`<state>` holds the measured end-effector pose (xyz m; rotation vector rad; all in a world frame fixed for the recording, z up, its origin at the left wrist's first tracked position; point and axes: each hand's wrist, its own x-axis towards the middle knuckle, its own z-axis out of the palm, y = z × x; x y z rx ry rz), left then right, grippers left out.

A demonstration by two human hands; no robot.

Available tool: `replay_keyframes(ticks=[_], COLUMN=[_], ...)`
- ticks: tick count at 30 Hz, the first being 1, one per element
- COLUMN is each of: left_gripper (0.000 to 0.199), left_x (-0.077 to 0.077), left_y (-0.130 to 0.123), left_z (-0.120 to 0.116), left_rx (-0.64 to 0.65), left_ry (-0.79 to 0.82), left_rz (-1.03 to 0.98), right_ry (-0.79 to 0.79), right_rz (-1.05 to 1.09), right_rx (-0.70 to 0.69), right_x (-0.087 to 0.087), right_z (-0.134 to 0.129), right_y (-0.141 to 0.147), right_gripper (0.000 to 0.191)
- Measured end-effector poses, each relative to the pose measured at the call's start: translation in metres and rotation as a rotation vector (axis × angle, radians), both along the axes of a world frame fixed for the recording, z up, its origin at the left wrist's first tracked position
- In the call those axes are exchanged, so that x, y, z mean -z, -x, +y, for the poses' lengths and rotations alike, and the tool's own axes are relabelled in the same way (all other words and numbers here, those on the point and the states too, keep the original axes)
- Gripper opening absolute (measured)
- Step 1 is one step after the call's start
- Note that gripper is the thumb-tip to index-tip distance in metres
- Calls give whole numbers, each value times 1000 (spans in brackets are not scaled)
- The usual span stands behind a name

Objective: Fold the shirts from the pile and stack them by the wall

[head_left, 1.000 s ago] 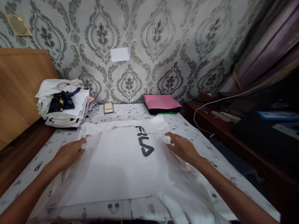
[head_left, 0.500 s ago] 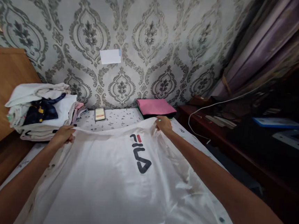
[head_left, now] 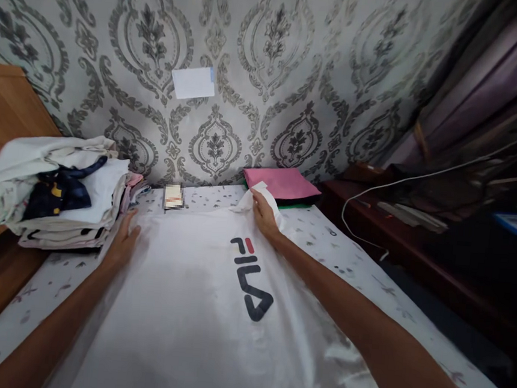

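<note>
A white FILA T-shirt (head_left: 177, 295) lies spread over the bed in front of me, its dark and red lettering right of the middle. My left hand (head_left: 122, 241) rests at the shirt's far left edge, fingers and thumb apart, slightly blurred. At the far right part of the shirt, my right hand (head_left: 263, 212) has its fingers closed on the fabric, and a bit of white cloth folds up past the fingertips. The shirt's near end runs out of view.
Folded clothes (head_left: 60, 189) are stacked at the left by a wooden board (head_left: 5, 135). A pink folded cloth (head_left: 282, 183) lies by the wall, right of a small blurred-out box (head_left: 174, 197). A white cable (head_left: 350, 226) hangs off the dark red table (head_left: 400, 230) at right.
My left hand has let go of the shirt's edge and opened. My right hand has moved slightly left and forward with the fabric. The shirt now lies flatter and lower on the bed.
</note>
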<state>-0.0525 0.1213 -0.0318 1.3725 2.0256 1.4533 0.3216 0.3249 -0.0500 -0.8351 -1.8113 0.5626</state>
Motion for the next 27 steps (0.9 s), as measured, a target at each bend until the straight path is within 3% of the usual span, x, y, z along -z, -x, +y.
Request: replay_keyframes(ticks=[3, 7, 9, 13, 17, 23, 27], left_gripper=[49, 54, 56, 58, 48, 48, 49], left_x=[13, 26, 28, 23, 13, 11, 4], left_y=[-5, -9, -1, 25, 22, -12, -1], left_z=[-7, -15, -16, -12, -19, -72, -116], left_rx=[112, 290, 280, 164, 90, 132, 59], left_ry=[89, 275, 379, 430, 440, 544, 577], left_rz=[296, 642, 737, 846, 927, 938, 944], right_ry=[-57, -119, -155, -95, -69, -148, -98], right_rz=[-181, -538, -635, -699, -681, -714, -881], right_rx=[43, -159, -182, -46, -1, 17, 130], right_x=[8, 12, 13, 13, 13, 17, 13], right_z=[-17, -24, -17, 1, -2, -59, -93], right_y=[-5, -8, -12, -24, -34, -66, -106], right_gripper=[34, 24, 27, 37, 39, 41, 44])
